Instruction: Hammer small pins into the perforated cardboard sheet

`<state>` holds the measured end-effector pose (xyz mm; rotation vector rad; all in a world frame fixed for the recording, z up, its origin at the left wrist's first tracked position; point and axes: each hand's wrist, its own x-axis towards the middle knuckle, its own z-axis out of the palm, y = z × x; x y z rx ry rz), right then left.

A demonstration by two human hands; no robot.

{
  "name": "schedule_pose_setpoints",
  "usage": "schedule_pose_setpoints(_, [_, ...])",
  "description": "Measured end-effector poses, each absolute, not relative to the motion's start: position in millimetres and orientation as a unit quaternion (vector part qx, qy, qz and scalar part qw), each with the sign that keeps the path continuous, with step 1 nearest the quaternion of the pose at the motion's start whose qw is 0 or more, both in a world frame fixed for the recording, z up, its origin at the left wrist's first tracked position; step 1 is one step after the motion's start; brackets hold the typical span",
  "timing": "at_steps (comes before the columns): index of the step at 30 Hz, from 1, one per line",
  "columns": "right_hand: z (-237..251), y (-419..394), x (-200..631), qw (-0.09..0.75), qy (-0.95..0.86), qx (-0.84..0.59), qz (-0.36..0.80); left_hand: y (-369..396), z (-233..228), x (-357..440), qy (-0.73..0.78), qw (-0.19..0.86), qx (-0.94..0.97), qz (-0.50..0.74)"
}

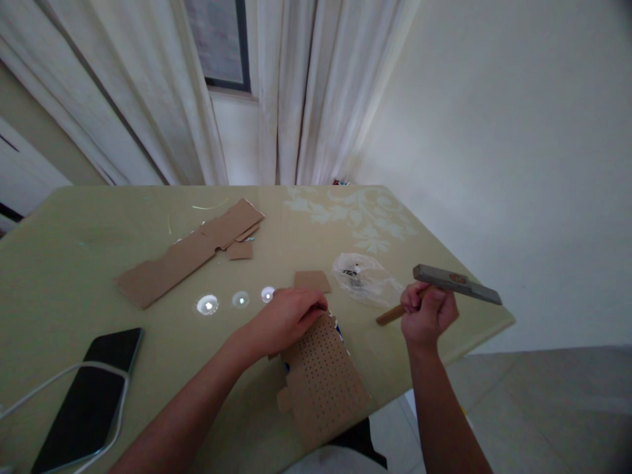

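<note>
My right hand (pixel 428 313) is closed round the wooden handle of a hammer (pixel 457 282), its metal head raised above the table's right side. My left hand (pixel 296 317) rests at the far end of a brown cardboard piece (pixel 328 382) punched with rows of small holes. Its fingers are pinched together there; whatever they hold is hidden. Bits of blue show at the cardboard's edges. Just beyond the left hand lies a small cardboard square (pixel 312 281). Between the hands, a little farther back, is a clear plastic bag (pixel 364 276) with small dark pieces inside, too small to name.
Long torn cardboard strips (pixel 197 253) lie at the back left. A black phone (pixel 91 398) with a white cable (pixel 123 401) across it is at the near left. The table (pixel 162 355) ends close to my body, with a wall (pixel 533 164) to the right.
</note>
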<state>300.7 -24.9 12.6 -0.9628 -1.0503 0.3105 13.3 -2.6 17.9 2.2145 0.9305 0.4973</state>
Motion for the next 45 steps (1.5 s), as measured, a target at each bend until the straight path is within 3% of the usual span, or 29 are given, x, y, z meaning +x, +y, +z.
schedule_pose_setpoints(9, [13.0, -32.9, 294.6, 0.66, -0.548, -0.487, 0.166, -0.9, 14.4, 15.8, 0.354, 0.338, 0.851, 0.189])
schedule_pose_setpoints(13, [29.4, -50.1, 287.0, 0.487, -0.664, -0.532, 0.198, -0.5, 12.5, 16.2, 0.353, 0.333, 0.854, 0.186])
schedule_pose_setpoints(16, [47.1, -60.5, 277.3, 0.346, -0.759, -0.532, 0.144, -0.7, 13.7, 16.4, 0.359, 0.331, 0.853, 0.186])
schedule_pose_setpoints(25, [69.5, -61.9, 257.5, 0.156, -0.822, -0.547, 0.029, -0.1, 9.0, 16.4, 0.362, 0.326, 0.852, 0.191])
schedule_pose_setpoints(27, [70.2, -62.0, 257.4, 0.154, -0.824, -0.545, 0.016, 0.1, 8.5, 16.1, 0.36, 0.325, 0.853, 0.192])
schedule_pose_setpoints(32, [72.3, -64.9, 260.9, 0.24, -0.816, -0.525, -0.012, -0.1, 9.0, 15.9, 0.359, 0.325, 0.852, 0.199])
schedule_pose_setpoints(37, [70.5, -67.0, 258.0, 0.165, -0.845, -0.509, -0.019, -0.3, 8.8, 16.3, 0.358, 0.32, 0.857, 0.189])
schedule_pose_setpoints(43, [73.3, -67.1, 259.4, 0.252, -0.814, -0.523, 0.012, -0.5, 8.8, 15.7, 0.345, 0.328, 0.854, 0.211])
schedule_pose_setpoints(45, [71.6, -65.7, 259.6, 0.235, -0.813, -0.533, 0.024, -0.2, 8.4, 15.4, 0.34, 0.332, 0.853, 0.215])
